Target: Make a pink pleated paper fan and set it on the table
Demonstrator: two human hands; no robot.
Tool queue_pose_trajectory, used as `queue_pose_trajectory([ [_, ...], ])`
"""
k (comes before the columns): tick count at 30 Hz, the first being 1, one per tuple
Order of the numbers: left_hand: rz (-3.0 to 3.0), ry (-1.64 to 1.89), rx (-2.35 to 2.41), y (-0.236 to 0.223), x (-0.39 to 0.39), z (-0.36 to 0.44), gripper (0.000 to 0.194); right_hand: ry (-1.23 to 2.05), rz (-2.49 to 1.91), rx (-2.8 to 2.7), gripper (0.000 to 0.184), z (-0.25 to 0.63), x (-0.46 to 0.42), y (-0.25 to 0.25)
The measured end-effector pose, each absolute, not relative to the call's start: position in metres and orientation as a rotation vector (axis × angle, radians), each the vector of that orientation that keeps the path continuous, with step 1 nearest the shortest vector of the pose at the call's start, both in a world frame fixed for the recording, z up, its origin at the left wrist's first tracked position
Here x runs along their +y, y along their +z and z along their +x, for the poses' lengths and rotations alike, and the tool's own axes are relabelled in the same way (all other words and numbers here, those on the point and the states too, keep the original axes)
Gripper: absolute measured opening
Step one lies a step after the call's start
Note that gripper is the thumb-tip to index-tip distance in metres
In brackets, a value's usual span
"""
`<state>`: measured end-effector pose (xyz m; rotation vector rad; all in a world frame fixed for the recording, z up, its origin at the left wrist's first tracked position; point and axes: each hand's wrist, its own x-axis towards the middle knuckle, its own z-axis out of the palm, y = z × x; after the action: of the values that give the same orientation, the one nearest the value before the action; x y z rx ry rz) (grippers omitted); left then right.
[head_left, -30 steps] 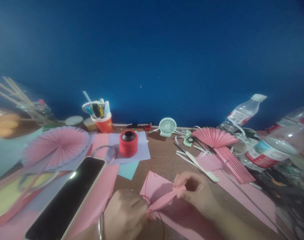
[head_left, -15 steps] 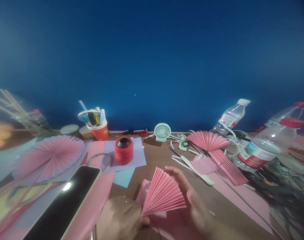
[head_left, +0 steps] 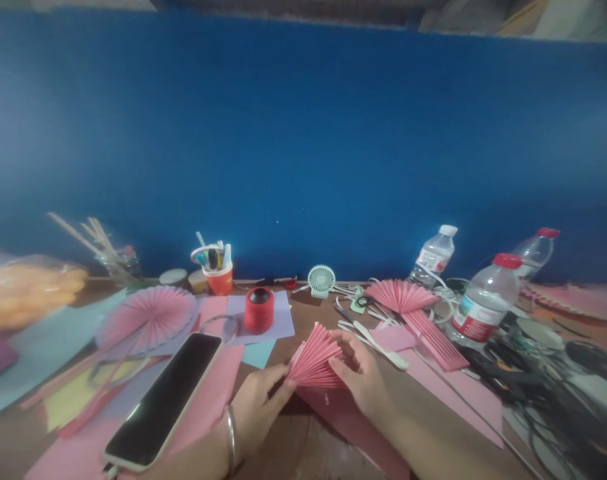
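Observation:
A pink pleated paper fan [head_left: 315, 360] is held between both hands, spread in a wedge above the table. My left hand [head_left: 258, 403], with a silver bangle at the wrist, pinches the fan's narrow gathered end between thumb and fingers. On the fan's right side, my right hand [head_left: 360, 377] grips the outer pleats, thumb in front and fingers behind. Beneath the hands lies a sheet of pink paper [head_left: 353, 427]. Beyond the fan stands a red spool of thread [head_left: 258, 312] on a lilac sheet [head_left: 283, 320].
A phone [head_left: 166, 397] lies left of my left hand. Farther left is a round pink paper rosette [head_left: 148, 313]. A white-handled knife [head_left: 383, 347], another pink pleated fan [head_left: 400, 295] and water bottles [head_left: 486, 307] are to the right. A small fan [head_left: 322, 280] stands near the wall.
The view has tilted up and pulled back. My right hand has closed onto the fan's outer pleats, with the thumb now over them. My left hand still holds the narrow end.

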<state>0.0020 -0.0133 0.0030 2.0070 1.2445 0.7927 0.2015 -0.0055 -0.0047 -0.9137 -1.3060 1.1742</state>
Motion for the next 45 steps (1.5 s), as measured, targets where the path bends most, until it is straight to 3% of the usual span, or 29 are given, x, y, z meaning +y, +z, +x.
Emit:
queue_pose_trajectory([
  [8,1.277,1.252,0.974,0.01,-0.007,0.003,0.018,1.043,-0.845,-1.391,0.046,0.198,-0.016,0.001],
  [12,1.053,1.459,0.859,0.027,-0.003,-0.003,0.015,0.895,-1.002,-1.476,0.027,0.204,-0.004,0.004],
  [16,0.988,1.599,0.797,0.046,0.0,-0.016,0.017,0.628,-1.293,-1.899,0.011,0.2,0.006,0.013],
  [21,0.664,1.655,0.723,0.056,0.001,-0.02,0.013,0.558,-1.472,-2.138,0.003,0.174,0.004,0.013],
  [26,0.517,1.561,0.714,0.037,-0.001,-0.007,0.008,0.498,-1.628,-2.074,0.013,0.156,0.006,-0.004],
  [33,0.45,1.461,0.69,0.008,-0.009,0.005,0.008,0.721,-1.456,-1.914,0.008,0.171,0.013,-0.006],
  [39,0.445,1.393,0.64,0.009,-0.014,0.007,0.011,1.047,-1.227,-1.612,0.015,0.205,0.023,0.013],
  [45,0.467,1.398,0.653,0.002,-0.014,0.011,0.012,1.098,-1.085,-1.415,0.014,0.25,0.023,0.044],
])
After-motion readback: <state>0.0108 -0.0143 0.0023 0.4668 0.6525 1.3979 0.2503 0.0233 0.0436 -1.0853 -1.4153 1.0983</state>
